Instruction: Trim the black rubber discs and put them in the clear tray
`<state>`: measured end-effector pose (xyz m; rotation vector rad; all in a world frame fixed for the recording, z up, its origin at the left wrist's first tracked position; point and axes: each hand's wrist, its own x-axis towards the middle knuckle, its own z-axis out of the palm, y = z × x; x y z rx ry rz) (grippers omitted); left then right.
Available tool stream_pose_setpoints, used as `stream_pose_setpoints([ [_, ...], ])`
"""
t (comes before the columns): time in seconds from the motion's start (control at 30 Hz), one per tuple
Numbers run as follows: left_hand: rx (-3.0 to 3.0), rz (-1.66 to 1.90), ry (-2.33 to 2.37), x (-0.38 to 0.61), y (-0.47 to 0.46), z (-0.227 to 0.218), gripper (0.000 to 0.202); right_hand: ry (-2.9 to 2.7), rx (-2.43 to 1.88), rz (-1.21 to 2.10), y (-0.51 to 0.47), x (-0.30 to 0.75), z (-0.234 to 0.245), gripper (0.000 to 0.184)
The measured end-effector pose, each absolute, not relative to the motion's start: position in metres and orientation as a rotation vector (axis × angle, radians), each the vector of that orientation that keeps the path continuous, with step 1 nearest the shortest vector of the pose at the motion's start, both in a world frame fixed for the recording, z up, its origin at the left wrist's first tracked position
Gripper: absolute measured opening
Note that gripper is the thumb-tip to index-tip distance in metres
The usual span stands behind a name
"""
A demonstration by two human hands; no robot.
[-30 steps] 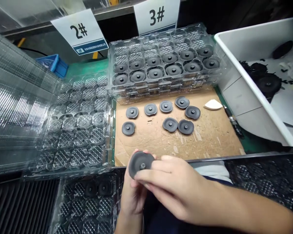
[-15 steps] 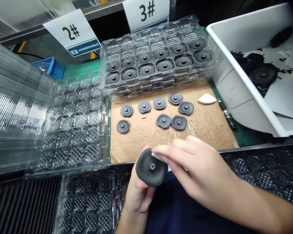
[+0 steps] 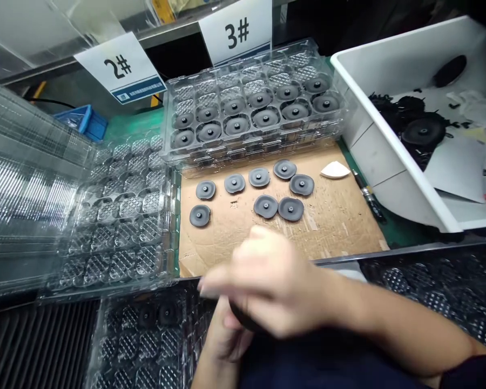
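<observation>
My left hand [image 3: 225, 337] holds a dark round rubber disc [image 3: 243, 320] low in the view, in front of the cardboard sheet [image 3: 340, 221]. Only the disc's lower edge shows. My right hand [image 3: 271, 286] lies across the disc and hides most of it; the hand is smeared by motion and its fingers are unclear. Several grey discs [image 3: 265, 206] lie loose on the cardboard. Behind them a clear blister tray [image 3: 251, 138] holds more discs in its front two rows.
Empty clear trays [image 3: 125, 216] sit left of the cardboard, and a taller stack [image 3: 28, 189] stands further left. A white bin [image 3: 389, 156] with black parts is at the right. A pen [image 3: 368, 195] and a white scrap [image 3: 335, 170] lie by the cardboard's right edge. Signs read 2# and 3#.
My right hand has swept left across the disc and now covers it. The disc has dropped lower in my left hand. The view has shifted slightly.
</observation>
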<state>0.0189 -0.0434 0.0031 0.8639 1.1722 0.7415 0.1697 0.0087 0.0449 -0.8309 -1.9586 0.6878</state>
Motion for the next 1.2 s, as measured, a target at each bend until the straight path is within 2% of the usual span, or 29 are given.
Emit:
stream_pose_setpoints([
  [0.03, 0.782, 0.748, 1.101, 0.019, -0.042, 0.004, 0.075, -1.825, -0.980, 0.792, 0.017, 0.171, 0.036, 0.028],
  [0.07, 0.623, 0.769, 0.984, 0.020, -0.041, 0.005, 0.076, -1.704, -1.142, 0.886, 0.026, 0.172, 0.024, 0.029],
  [0.13, 0.327, 0.791, 0.752, 0.018, -0.038, 0.004, 0.068, -1.593, -1.365, 1.014, 0.040, 0.173, -0.006, 0.030],
  [0.23, 0.193, 0.792, 0.590, 0.012, -0.035, -0.002, 0.058, -1.680, -1.445, 1.015, 0.039, 0.166, -0.054, 0.022],
  [0.37, 0.142, 0.797, 0.506, 0.004, -0.033, -0.010, 0.059, -1.666, -1.464, 0.921, 0.008, 0.152, -0.083, 0.033],
  [0.6, 0.056, 0.811, 0.461, -0.004, -0.022, -0.010, 0.048, -1.675, -1.319, 1.000, -0.025, 0.160, -0.052, 0.027],
  [0.73, 0.106, 0.892, 0.565, -0.003, -0.016, -0.014, 0.045, -1.630, -1.380, 1.036, -0.030, 0.165, -0.055, 0.026],
  [0.8, 0.315, 1.008, 0.721, -0.002, -0.015, -0.020, 0.054, -1.573, -1.428, 1.016, -0.028, 0.168, -0.056, 0.026],
  [0.9, 0.903, 1.120, 1.006, -0.003, -0.017, -0.032, 0.087, -1.460, -1.482, 0.945, -0.022, 0.173, -0.045, 0.022],
  [0.97, 1.297, 1.094, 1.117, -0.006, -0.019, -0.039, 0.099, -1.362, -1.465, 0.948, -0.018, 0.174, -0.031, 0.018],
  [1.07, 1.672, 1.095, 1.091, -0.009, -0.021, -0.044, 0.104, -1.289, -1.343, 1.164, -0.015, 0.172, -0.010, 0.016],
  [1.2, 1.722, 1.089, 1.011, -0.010, -0.024, -0.039, 0.100, -1.332, -1.165, 1.639, -0.010, 0.173, 0.004, 0.013],
])
